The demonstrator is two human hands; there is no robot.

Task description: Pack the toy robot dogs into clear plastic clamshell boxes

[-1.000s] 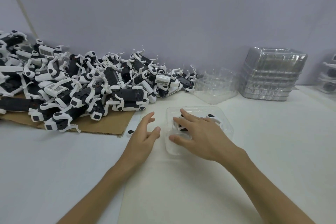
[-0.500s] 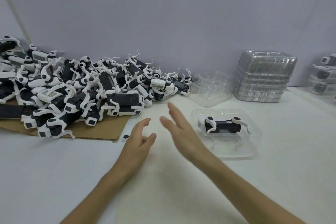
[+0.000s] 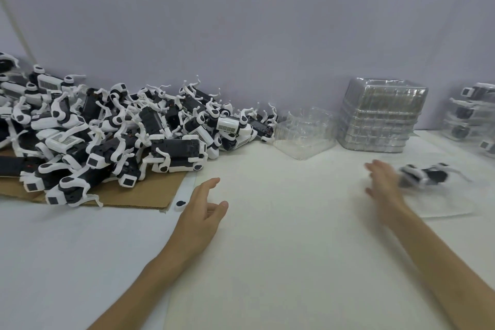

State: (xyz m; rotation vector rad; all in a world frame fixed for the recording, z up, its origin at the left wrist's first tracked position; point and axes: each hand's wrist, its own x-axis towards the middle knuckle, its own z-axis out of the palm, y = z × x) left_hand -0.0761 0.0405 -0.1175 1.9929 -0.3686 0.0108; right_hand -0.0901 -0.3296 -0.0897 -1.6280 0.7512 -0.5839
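Clear plastic box holding one toy dog lies on the worktop beside the blurred right hand, fingers apart; left hand rests loosely open; packing looks complete, so next take an empty box from the stack.

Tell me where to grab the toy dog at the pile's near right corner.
Probably pinch the toy dog across its long black body, mid-length, coming from above with the left hand. The body lies flat and exposed; its thin white legs stick out at both ends.
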